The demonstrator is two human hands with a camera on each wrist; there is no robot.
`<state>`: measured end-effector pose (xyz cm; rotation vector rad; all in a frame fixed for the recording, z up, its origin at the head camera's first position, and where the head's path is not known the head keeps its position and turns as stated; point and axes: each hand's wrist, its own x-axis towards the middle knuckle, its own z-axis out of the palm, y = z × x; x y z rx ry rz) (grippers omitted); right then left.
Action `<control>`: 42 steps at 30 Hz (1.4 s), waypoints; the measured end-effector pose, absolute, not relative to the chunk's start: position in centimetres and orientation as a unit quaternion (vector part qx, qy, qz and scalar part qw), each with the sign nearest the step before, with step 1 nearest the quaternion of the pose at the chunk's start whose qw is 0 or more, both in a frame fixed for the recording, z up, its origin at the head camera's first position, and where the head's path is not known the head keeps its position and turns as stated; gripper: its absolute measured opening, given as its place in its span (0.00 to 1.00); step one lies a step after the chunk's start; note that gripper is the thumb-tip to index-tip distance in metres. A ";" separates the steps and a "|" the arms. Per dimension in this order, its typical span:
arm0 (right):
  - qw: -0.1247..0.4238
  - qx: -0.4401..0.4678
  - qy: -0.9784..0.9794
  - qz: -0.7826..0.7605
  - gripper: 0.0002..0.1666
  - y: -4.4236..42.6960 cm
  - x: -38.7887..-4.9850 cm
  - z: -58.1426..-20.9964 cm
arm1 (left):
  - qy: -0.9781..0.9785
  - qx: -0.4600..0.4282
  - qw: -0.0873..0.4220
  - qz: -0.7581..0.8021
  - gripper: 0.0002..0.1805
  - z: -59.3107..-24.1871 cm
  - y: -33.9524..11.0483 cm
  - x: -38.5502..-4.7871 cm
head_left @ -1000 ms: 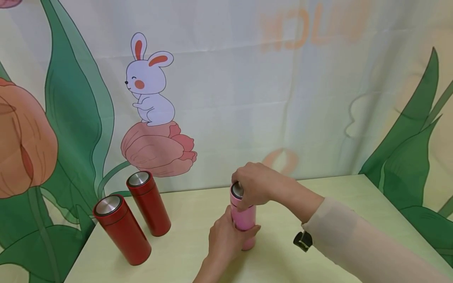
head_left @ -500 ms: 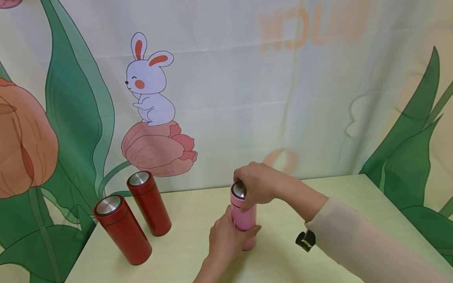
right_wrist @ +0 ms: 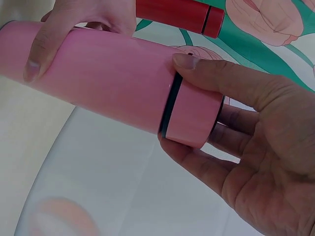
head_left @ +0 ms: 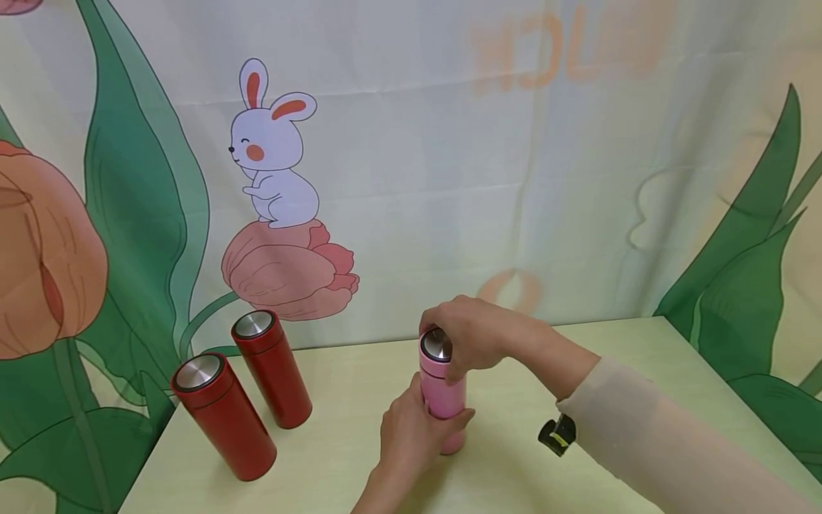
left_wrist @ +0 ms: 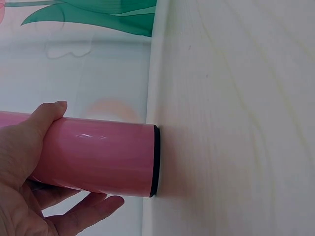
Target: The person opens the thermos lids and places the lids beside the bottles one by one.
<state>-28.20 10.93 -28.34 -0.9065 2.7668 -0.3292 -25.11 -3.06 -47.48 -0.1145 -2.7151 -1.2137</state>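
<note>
Pink bottle [head_left: 444,397], cap [right_wrist: 194,114] still on!
Right hand [head_left: 473,333] has shifted, baring more steel top [head_left: 437,346]; fingers grip the cap, left hand [head_left: 412,427] holds the bottle.

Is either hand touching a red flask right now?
No, the left hand grips the body of the pink flask while the right hand holds its cap.

You seem to stand in a staged indoor corner, though whether home or studio you cannot tell: a creased cloth backdrop [head_left: 417,157], printed with a cartoon rabbit [head_left: 282,193], a big orange tulip [head_left: 48,250] on the left and green leaves [head_left: 741,307] on the right, hangs behind your pale wood-grain counter [head_left: 349,392].
</note>
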 end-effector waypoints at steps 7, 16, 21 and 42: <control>0.105 -0.315 0.935 -0.122 0.34 11.3 -28.4 -28.5 | -0.910 -0.037 0.086 -0.404 0.36 -47.4 -3.0 -25.1; 0.099 -0.302 0.940 -0.121 0.45 11.6 -28.2 -28.6 | -0.912 -0.039 0.092 -0.397 0.36 -47.4 -2.9 -25.2; 0.080 -0.281 0.953 -0.080 0.49 11.5 -27.7 -28.4 | -0.913 -0.038 0.097 -0.396 0.36 -47.5 -3.0 -25.2; 0.036 -0.191 0.979 -0.068 0.41 9.7 -26.9 -28.6 | -0.908 -0.053 0.110 -0.401 0.33 -47.7 -3.2 -25.1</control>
